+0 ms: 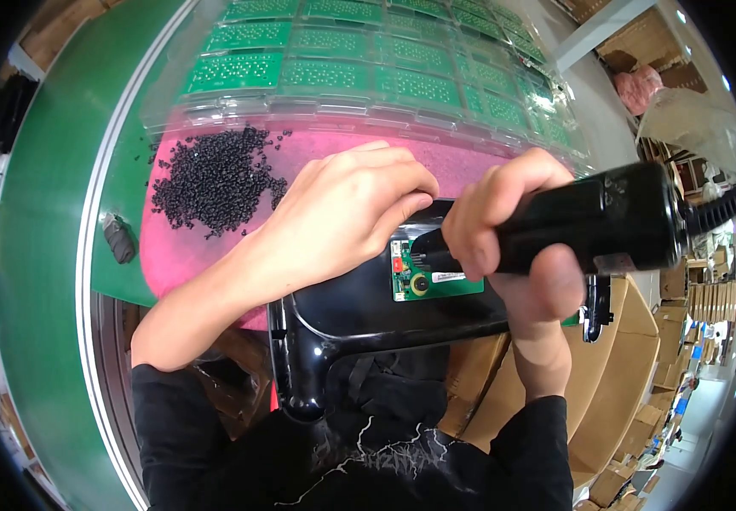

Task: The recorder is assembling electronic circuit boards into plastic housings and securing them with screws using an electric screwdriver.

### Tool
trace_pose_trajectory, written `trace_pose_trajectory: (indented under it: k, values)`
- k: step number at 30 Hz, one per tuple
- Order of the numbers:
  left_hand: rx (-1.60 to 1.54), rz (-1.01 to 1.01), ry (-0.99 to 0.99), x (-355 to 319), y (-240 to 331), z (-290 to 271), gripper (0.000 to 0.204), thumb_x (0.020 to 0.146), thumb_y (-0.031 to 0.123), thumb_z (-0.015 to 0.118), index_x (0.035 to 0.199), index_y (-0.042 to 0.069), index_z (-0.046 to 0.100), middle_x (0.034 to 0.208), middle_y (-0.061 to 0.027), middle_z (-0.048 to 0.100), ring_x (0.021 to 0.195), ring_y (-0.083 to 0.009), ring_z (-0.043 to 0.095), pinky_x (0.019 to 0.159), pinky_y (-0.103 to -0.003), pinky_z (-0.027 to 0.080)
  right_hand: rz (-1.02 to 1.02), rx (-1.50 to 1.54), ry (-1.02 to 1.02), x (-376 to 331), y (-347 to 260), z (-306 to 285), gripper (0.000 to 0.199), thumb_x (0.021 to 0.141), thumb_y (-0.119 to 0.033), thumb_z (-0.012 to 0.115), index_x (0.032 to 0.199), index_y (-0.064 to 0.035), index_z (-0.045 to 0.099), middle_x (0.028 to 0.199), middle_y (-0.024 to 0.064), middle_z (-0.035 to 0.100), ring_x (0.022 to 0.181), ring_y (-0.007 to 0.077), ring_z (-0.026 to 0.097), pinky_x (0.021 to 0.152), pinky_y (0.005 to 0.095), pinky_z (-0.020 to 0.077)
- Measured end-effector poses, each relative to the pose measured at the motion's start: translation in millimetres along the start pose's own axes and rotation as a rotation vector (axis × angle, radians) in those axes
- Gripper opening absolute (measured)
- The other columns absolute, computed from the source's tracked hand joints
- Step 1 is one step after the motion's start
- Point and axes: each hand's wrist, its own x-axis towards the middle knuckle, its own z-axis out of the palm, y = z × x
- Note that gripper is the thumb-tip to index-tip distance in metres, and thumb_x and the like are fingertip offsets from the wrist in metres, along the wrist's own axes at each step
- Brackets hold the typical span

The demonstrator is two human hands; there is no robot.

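At table edge, centre: black plastic housing (359, 311) with a small green circuit board (428, 277) seated in it, a white label strip on the board. Left hand (347, 213) lies curled on the housing's top edge, pinning it. Right hand (513, 238) is closed around a black electric screwdriver (589, 226), long axis running right to left, tip at the board's left end. Behind: pink mat (215, 247), black screws (215, 179), clear trays of green boards (368, 68). Brown cartons (623, 366) lower right.
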Motion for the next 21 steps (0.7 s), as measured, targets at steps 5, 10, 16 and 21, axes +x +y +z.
trace_pose_trajectory:
  k: [5, 10, 16, 21]
  values:
    - [0.005, 0.028, -0.106, 0.6, 1.4, -6.4, 0.014, 0.078, 0.006, 0.075, 0.088, 0.002, 0.067, 0.085, -0.0098, 0.065, 0.083, -0.0294, 0.061, 0.071, -0.038, 0.051, -0.123, -0.056, 0.115, -13.7, -5.6, -0.6, 0.050, 0.084, -0.052, 0.068, 0.092, -0.0067, 0.049, 0.063, -0.0004, 0.052, 0.051, 0.0126, 0.048, 0.051, 0.0290, 0.0394]
    - [0.100, 0.161, -0.226, -1.6, 3.7, -2.9, 0.016, 0.074, 0.012, 0.079, 0.084, 0.005, 0.068, 0.084, -0.0029, 0.065, 0.086, -0.0242, 0.060, 0.073, -0.038, 0.046, -0.423, 0.208, 0.002, -17.7, -19.7, -23.1, 0.043, 0.088, -0.049, 0.063, 0.097, -0.0088, 0.049, 0.070, -0.0013, 0.054, 0.057, 0.0102, 0.052, 0.057, 0.0261, 0.0406]
    - [-0.038, 0.162, -0.210, -0.6, 2.2, -0.3, 0.018, 0.075, 0.013, 0.079, 0.086, 0.006, 0.068, 0.086, -0.0040, 0.066, 0.085, -0.0243, 0.061, 0.074, -0.037, 0.046, -0.445, 0.233, 0.029, -25.6, -30.1, -25.9, 0.043, 0.089, -0.049, 0.062, 0.098, -0.0095, 0.049, 0.072, -0.0018, 0.053, 0.057, 0.0087, 0.051, 0.062, 0.0258, 0.0408]
    - [0.012, 0.212, -0.126, 1.9, 10.9, 2.7, 0.022, 0.073, 0.013, 0.080, 0.089, 0.005, 0.068, 0.088, -0.0061, 0.066, 0.090, -0.0252, 0.063, 0.077, -0.037, 0.047, -0.427, 0.249, 0.171, -26.2, -23.7, -20.7, 0.044, 0.089, -0.052, 0.061, 0.099, -0.0103, 0.051, 0.071, -0.0028, 0.050, 0.057, 0.0086, 0.047, 0.061, 0.0262, 0.0393]
